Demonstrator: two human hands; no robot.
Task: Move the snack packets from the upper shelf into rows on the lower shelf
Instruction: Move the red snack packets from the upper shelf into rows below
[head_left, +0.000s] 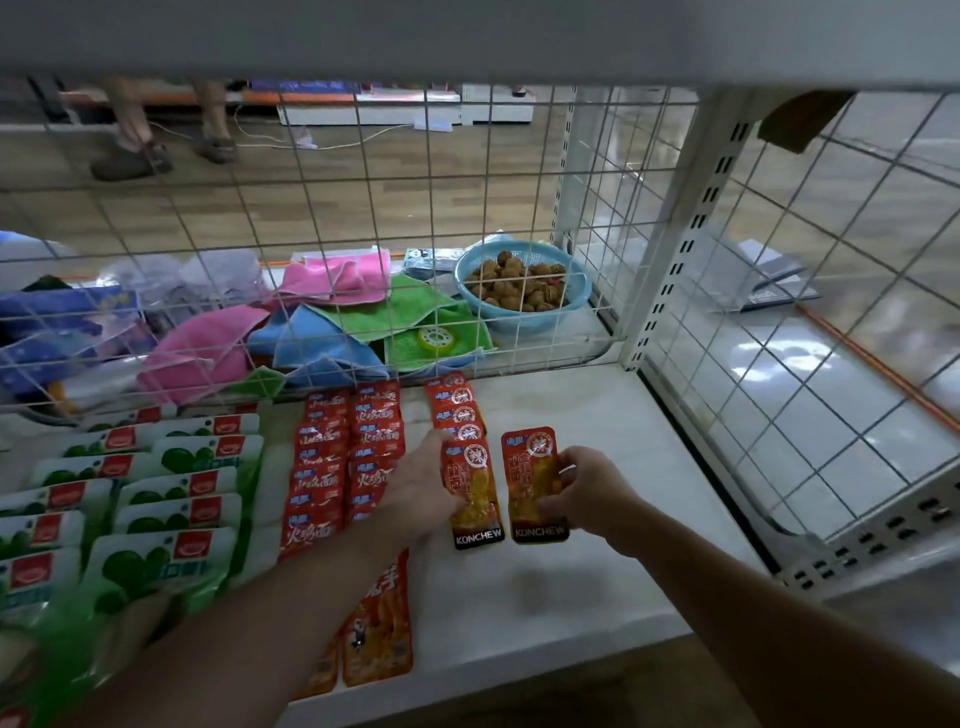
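Observation:
Two red KONCHEW snack packets lie side by side on the white lower shelf (597, 587). My left hand (423, 480) grips the left packet (475, 506), the front one of an overlapping row (457, 408) that runs back to the wire mesh. My right hand (587, 491) pinches the right packet (532, 486) at its right edge; this packet lies alone, beside the row. Two rows of small red packets (345, 452) sit to the left. Orange packets (379, 634) lie under my left forearm at the shelf's front edge.
Green-and-white packets (156, 499) fill the shelf's left side. A wire mesh wall (363, 234) closes the back, another the right side. Behind the back mesh are coloured cloths (363, 312) and a blue basket (524, 317) of brown balls. A person's feet (130, 156) stand on the floor beyond.

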